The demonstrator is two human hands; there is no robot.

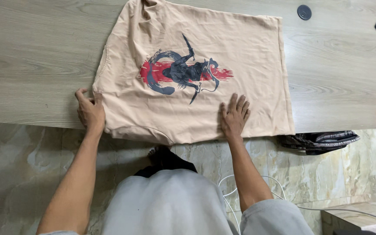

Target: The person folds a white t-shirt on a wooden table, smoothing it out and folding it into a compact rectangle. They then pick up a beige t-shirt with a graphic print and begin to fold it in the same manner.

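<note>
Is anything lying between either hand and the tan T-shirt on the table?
Nothing visible. The left hand grips the tan T-shirt at its left edge, and the right hand lies flat on the cloth.

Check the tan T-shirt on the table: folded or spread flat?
Partly folded. The tan T-shirt shows no sleeves, its sides turned under; left hand grips one edge, right hand presses flat on it.
</note>
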